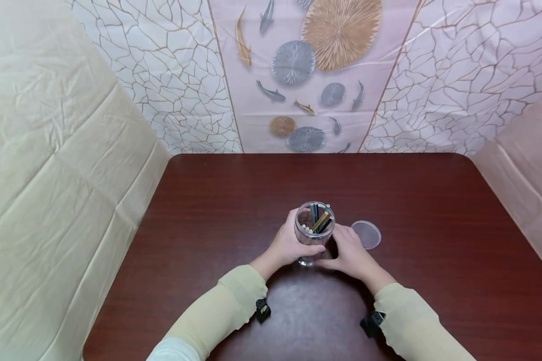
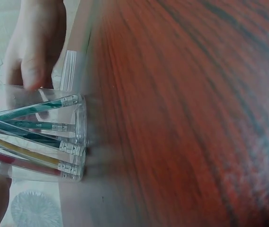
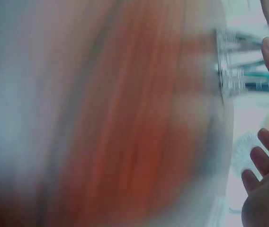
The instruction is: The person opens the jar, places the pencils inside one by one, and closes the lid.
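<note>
A clear jar (image 1: 306, 242) stands upright on the table in the head view, in front of the person. Several pencils (image 1: 320, 222) lean inside it, green, yellow and dark ones among them. The left wrist view shows a red pencil (image 2: 18, 162) too, and silver bands at the jar's base. My left hand (image 1: 285, 244) grips the jar from the left, thumb across its near side. On the other side is my right hand (image 1: 351, 253), thumb close to the jar's lower part. Its fingers (image 3: 260, 161) are spread apart in the right wrist view.
A round clear lid (image 1: 367, 234) lies on the dark red wooden table (image 1: 235, 190), just right of the right hand. Patterned cloth (image 1: 185, 75) hangs behind the table, and pale cloth walls (image 1: 63, 190) flank it. Each forearm wears a black wrist camera (image 1: 262, 310).
</note>
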Available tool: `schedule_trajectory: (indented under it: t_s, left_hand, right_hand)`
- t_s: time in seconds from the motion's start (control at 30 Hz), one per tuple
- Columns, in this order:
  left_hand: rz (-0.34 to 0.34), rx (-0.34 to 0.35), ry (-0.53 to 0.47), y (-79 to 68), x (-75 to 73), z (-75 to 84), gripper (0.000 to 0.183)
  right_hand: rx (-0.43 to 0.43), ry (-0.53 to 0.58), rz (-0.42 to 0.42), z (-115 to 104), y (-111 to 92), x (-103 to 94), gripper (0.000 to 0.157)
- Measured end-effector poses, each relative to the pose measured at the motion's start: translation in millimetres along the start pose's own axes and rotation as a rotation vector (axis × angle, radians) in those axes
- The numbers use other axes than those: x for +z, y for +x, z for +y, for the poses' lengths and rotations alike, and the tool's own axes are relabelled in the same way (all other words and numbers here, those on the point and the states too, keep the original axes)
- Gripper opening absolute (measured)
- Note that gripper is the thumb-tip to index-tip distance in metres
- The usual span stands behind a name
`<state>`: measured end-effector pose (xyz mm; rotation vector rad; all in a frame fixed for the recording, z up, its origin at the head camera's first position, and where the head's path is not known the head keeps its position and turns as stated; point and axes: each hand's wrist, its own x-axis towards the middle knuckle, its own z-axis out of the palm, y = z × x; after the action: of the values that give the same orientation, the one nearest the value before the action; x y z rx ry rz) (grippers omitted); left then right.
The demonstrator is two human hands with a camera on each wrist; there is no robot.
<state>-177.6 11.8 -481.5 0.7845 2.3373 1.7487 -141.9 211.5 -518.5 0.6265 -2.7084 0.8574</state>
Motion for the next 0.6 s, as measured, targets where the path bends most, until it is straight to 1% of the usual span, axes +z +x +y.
schedule_trajectory:
  t_s: [0.1,0.2,0.37,0.43,0.6]
  left_hand:
    - [-0.001,0.0,-0.014,-1.0,-0.6,-0.4,0.089]
    - [-0.003,0.001,-0.033,-1.4,-0.6,-0.4,0.088]
    - [-0.001,0.001,-0.067,-3.2,0.0,-0.3,0.086]
    - [0.001,0.006,-0.07,-2.9,0.6,0.0,0.086]
    - [0.001,0.006,-0.053,-1.5,1.4,0.4,0.087]
  right_hand:
    - [0.031,-0.101,0.021,7,-5,-9.2,0.094]
    - [0.108,-0.154,0.021,14,-10,-17.0,0.098]
    - [0.253,-0.157,-0.002,25,-17,-23.5,0.101]
    - [0.281,-0.156,0.016,30,-20,-25.2,0.1]
    - [0.325,-0.179,0.097,43,-25,-28.6,0.1]
